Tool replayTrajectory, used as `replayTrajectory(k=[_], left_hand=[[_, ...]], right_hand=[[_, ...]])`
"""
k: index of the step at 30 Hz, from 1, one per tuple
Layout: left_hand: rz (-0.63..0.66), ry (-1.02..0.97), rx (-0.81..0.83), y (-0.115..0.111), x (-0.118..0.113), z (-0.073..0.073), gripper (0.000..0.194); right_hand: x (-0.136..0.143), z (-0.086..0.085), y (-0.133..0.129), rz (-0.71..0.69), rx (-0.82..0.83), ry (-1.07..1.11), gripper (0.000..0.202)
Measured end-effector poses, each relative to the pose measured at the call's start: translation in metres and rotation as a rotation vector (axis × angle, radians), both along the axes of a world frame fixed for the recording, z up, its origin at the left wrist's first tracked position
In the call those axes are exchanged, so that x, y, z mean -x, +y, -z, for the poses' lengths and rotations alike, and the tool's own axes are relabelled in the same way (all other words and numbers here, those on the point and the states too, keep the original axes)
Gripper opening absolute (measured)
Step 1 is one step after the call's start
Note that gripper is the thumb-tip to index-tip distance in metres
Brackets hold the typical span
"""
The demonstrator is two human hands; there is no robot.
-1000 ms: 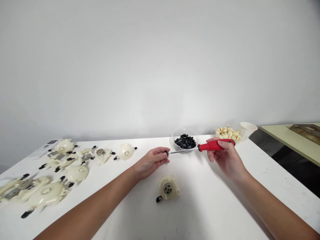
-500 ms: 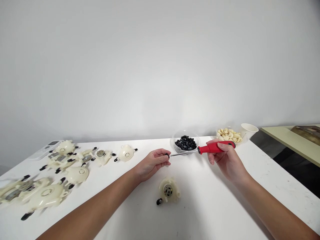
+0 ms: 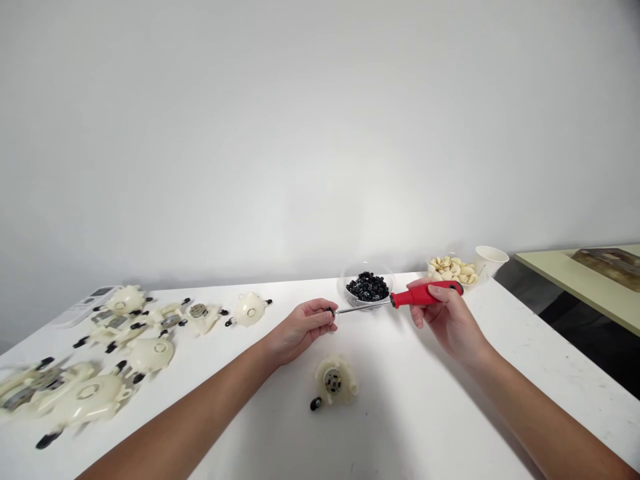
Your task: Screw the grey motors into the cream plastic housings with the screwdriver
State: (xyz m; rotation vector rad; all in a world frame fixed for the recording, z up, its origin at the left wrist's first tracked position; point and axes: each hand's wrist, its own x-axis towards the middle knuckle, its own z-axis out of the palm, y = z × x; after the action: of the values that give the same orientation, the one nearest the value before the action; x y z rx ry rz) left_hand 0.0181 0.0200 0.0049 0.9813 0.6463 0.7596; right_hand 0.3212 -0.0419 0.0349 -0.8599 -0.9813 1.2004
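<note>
My right hand (image 3: 453, 320) grips the red handle of a screwdriver (image 3: 425, 294), its metal shaft pointing left. At the shaft's tip, my left hand (image 3: 305, 328) pinches a small black part (image 3: 331, 312) between thumb and fingers. Below the hands, a cream plastic housing with a round motor (image 3: 333, 381) lies on the white table, one black-tipped arm at its lower left. Behind the screwdriver shaft stands a clear bowl of small black parts (image 3: 368, 287).
Several cream housings (image 3: 90, 393) with black tips spread over the table's left side, near a white device (image 3: 85, 307). At the back right are a container of cream pieces (image 3: 451, 269) and a white cup (image 3: 491, 259). A greenish surface (image 3: 580, 273) lies beyond.
The whole view has shifted slightly, so objects appear a little further left. Both hands keep the same hold on the black part and the screwdriver.
</note>
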Motion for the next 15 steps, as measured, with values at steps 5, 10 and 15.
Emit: replayTrajectory(k=[5, 10, 15], left_hand=[[-0.011, 0.018, 0.02, -0.0002, -0.0003, -0.0009, 0.027], [-0.019, 0.027, 0.019, -0.0011, -0.0009, -0.0024, 0.029], [-0.018, 0.029, 0.016, -0.0007, -0.0009, -0.0016, 0.028]], right_hand=[[-0.0021, 0.0025, 0.0016, -0.011, -0.008, -0.024, 0.026], [-0.0013, 0.0012, 0.0015, -0.007, -0.007, -0.038, 0.026], [-0.0009, 0.0006, 0.0011, -0.019, -0.013, -0.037, 0.025]])
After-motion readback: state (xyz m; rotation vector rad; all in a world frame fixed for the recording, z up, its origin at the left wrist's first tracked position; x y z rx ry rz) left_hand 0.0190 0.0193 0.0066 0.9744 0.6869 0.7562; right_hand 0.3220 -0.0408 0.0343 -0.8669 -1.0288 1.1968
